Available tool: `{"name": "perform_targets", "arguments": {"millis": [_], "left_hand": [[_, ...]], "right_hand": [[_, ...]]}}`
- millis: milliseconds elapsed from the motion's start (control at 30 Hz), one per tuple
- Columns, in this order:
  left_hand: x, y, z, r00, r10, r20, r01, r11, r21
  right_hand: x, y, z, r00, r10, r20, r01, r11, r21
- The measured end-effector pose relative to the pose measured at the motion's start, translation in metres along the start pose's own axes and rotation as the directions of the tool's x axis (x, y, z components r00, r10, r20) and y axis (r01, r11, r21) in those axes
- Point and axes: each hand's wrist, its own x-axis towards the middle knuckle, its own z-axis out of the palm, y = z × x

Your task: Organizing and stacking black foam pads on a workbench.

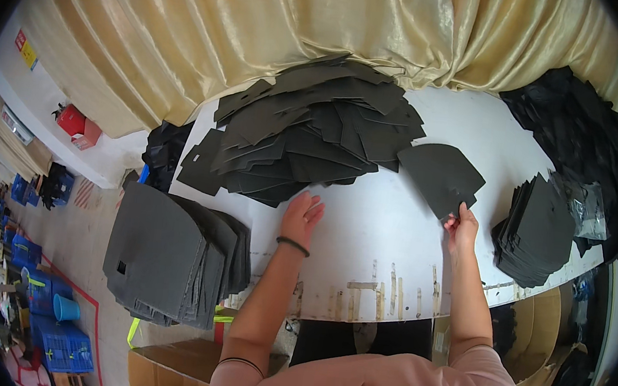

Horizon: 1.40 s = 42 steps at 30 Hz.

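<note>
A single flat dark grey cut panel is gripped at its near right corner by my right hand, fingers pinched on the edge. The panel lies over the white tabletop, tilted a little. My left hand is free, fingers apart and slightly curled, just in front of a wide loose heap of similar dark panels. To the right of my right hand stands a neater stack of the panels. At the table's left end is a tall stack of grey panels, the front one showing a small rectangular slot.
Black material is piled at the far right, with a clear plastic bag beside it. A gold curtain hangs behind the table. Cardboard boxes stand below the front edge. Blue crates are on the floor at left.
</note>
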Motion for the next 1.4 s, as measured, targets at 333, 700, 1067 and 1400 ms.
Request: {"name": "perform_targets", "arguments": {"millis": [333,700,1067,1400], "left_hand": [[0.079,-0.049,0.084,0.997,0.029,-0.077,-0.037,0.994,-0.107],[0.125,-0.074,0.123,0.944,0.125,-0.306,-0.217,0.933,-0.288],[0.057,-0.065,0.129,0.911,-0.010,-0.413,-0.072,0.980,-0.184],[-0.079,-0.093,0.058,0.976,-0.076,-0.203,0.030,0.974,-0.223]], "right_hand": [[-0.004,0.007,-0.057,1.000,0.019,0.019,-0.021,0.995,0.098],[-0.010,0.017,-0.053,0.978,-0.115,0.177,0.108,0.993,0.048],[-0.011,0.007,-0.064,0.979,-0.091,0.183,0.059,0.982,0.177],[-0.052,-0.003,-0.071,0.970,0.096,0.223,-0.161,0.942,0.295]]}}
